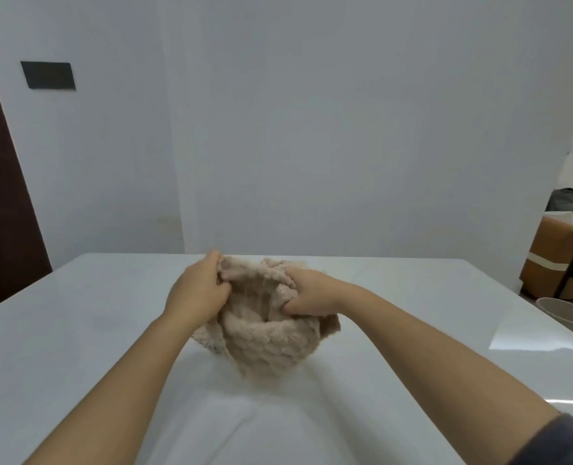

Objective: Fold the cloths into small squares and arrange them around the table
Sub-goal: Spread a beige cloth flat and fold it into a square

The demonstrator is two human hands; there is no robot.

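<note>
Both hands are clutching the beige cloth (265, 333): left hand (197, 293) and right hand (308, 293) are bunching its upper rim, the bulk sagging below and between them over the table (76, 330), equally near.

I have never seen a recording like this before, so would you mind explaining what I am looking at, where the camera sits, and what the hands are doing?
There is no machine here: a person works with two bare hands, and the single picture comes from a wide-angle camera worn on the head, looking forward and down. That is why both forearms reach in from the bottom edge.

The left hand and the right hand both grip one fluffy beige cloth, bunched and unfolded, its lower part hanging just above or brushing the white table. The fingers are curled into the fabric. No other cloth shows on the table.

Behind is a plain pale wall. At the right edge, off the table, stand a cardboard box and a pale bin.
</note>
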